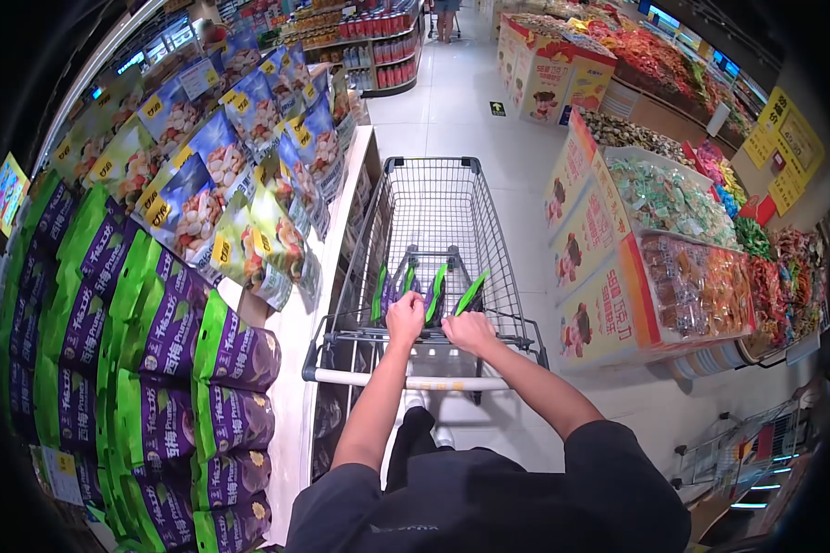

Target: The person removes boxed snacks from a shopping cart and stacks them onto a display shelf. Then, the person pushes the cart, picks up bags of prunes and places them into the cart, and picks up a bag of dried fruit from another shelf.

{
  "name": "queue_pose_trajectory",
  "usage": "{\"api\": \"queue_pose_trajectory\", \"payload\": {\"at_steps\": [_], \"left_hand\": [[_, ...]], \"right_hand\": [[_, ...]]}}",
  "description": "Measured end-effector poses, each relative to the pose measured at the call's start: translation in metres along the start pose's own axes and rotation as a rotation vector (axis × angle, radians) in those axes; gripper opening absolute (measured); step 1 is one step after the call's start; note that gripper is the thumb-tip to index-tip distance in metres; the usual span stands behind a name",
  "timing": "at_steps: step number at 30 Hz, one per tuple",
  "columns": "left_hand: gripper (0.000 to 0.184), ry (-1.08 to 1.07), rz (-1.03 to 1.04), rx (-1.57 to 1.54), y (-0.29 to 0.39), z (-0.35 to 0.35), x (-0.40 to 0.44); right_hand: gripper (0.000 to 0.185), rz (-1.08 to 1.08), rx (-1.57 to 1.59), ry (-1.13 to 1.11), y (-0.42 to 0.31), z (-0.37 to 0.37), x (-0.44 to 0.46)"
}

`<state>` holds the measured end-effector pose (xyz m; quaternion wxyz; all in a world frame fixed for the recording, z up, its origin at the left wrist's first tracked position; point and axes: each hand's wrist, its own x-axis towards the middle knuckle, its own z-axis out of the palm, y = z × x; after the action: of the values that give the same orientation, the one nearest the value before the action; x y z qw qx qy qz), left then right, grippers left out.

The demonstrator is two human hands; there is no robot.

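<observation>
My left hand is closed above the near end of the shopping cart, beside the upright purple and green prune bags in its basket. My right hand is closed just to the right, near the rightmost prune bag. Another prune bag stands between the two hands. Several such bags are lined up in a row across the basket. What the fingers of either hand hold, if anything, is hidden. Nearer to me than both hands runs the cart's pale push bar.
Stacked prune bags and nut-mix bags fill the shelf on my left. A candy display borders the aisle on the right. Another cart stands at lower right, and a person is far ahead.
</observation>
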<state>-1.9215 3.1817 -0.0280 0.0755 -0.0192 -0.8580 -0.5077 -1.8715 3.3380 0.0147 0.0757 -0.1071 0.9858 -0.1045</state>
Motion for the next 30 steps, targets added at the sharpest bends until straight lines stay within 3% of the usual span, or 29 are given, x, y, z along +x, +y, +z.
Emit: {"api": "queue_pose_trajectory", "payload": {"at_steps": [6, 11, 13, 15, 16, 18, 20, 22, 23, 26, 27, 28, 30], "left_hand": [[0.019, -0.125, -0.042, 0.084, -0.003, 0.008, 0.047], [0.017, -0.003, -0.007, -0.072, 0.008, 0.007, 0.074], [0.013, 0.144, -0.021, -0.273, 0.022, -0.008, 0.085], [0.015, 0.486, 0.184, -0.209, 0.038, -0.050, 0.091], [0.024, 0.547, 0.132, -0.146, 0.043, -0.081, 0.088], [0.047, 0.916, 0.087, -0.173, 0.011, -0.118, 0.091], [0.055, 1.082, -0.110, -0.051, -0.025, -0.156, 0.099], [0.060, 0.965, -0.225, -0.060, -0.045, -0.185, 0.108], [0.067, 0.791, -0.273, -0.088, -0.066, -0.189, 0.113], [0.051, 0.463, -0.338, -0.297, -0.113, -0.178, 0.128], [0.039, 0.464, -0.314, -0.272, -0.115, -0.177, 0.130], [0.039, 0.457, -0.304, -0.269, -0.112, -0.180, 0.132], [0.037, 0.605, -0.066, -0.242, -0.107, -0.182, 0.129]], "right_hand": [[0.041, -0.003, 0.054, 0.113, 0.020, 0.010, 0.048], [0.039, 0.033, -0.075, -0.015, 0.031, 0.000, 0.078], [0.039, 0.091, -0.067, 0.030, 0.029, -0.007, 0.094], [0.039, 0.108, -0.061, 0.027, 0.033, -0.012, 0.106], [0.038, 0.135, -0.044, 0.025, 0.037, -0.015, 0.107], [0.036, 0.155, -0.068, 0.008, 0.050, -0.014, 0.118], [0.035, 0.160, -0.083, 0.015, 0.049, -0.017, 0.129], [0.034, 0.158, -0.073, 0.032, 0.053, -0.015, 0.138], [0.034, 0.160, -0.070, 0.047, 0.056, -0.015, 0.143], [0.034, 0.155, -0.068, 0.072, 0.064, -0.015, 0.157], [0.034, 0.146, -0.077, 0.075, 0.067, -0.017, 0.161], [0.034, 0.141, -0.087, 0.081, 0.068, -0.017, 0.165], [0.034, 0.170, -0.091, 0.086, 0.073, -0.017, 0.171]]}}
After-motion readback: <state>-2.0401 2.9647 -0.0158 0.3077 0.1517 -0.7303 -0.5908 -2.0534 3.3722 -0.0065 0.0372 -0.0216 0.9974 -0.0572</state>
